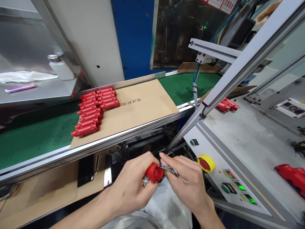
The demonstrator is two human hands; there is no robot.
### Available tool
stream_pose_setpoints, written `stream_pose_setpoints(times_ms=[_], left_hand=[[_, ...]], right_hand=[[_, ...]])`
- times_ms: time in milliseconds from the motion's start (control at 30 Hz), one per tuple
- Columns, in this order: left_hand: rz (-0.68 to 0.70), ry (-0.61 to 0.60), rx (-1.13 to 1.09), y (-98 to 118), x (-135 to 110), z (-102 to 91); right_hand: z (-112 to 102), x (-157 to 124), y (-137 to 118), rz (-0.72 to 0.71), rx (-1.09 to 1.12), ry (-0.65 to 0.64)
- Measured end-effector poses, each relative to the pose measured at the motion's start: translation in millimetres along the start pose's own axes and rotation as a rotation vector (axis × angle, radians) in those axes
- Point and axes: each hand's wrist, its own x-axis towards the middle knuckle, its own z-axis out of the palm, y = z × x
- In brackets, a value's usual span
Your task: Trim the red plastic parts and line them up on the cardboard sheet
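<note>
Right now I'm gripping a red moulded-plastic connector in my closed left hand, above my lap; it looks light and stiff, best held around its barrel. My right hand is pinching small steel-bladed cutters at its open end. Beyond, about a dozen red connectors are lying on a brown cardboard sheet on a green conveyor belt.

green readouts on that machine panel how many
3, in a slanted row on the white control panel, right of the yellow-ringed red button: upper readout, middle readout, lower readout.
</note>
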Motion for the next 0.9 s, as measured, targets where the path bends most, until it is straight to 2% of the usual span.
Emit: stream_pose_setpoints(times_ms=[100,167,300,433,567,633,767,900], left_hand=[[-0.047,-0.025,-0.053,-3,1,0.3],[-0.091,-0.025,-0.076,-4,2,-0.7],[-0.161,-0.018,-0.096,-6,0,-4.5],[-0.244,-0.058,-0.247,-11,-4,-7.5],[-0.330,-0.160,-0.794,-27,-5,-5.8],[-0.330,-0.152,-0.999,-38,-4,-1.7],[-0.288,0.042,-1.117,-52,-2,12.2],[-0.127,0.176,-1.021,-51,-4,25.0]], right_hand=[[6,-2,12,0.420,0.390,-0.017],[7,-4,25,0.676,0.577,0.056],[6,-11,60,0.860,0.745,0.227],[18,-34,82,0.996,0.843,0.212],[29,-65,83,1.042,0.789,0.108],[27,-75,78,1.018,0.700,0.110],[12,-73,55,0.899,0.507,0.148],[3,-57,23,0.645,0.268,0.114]])
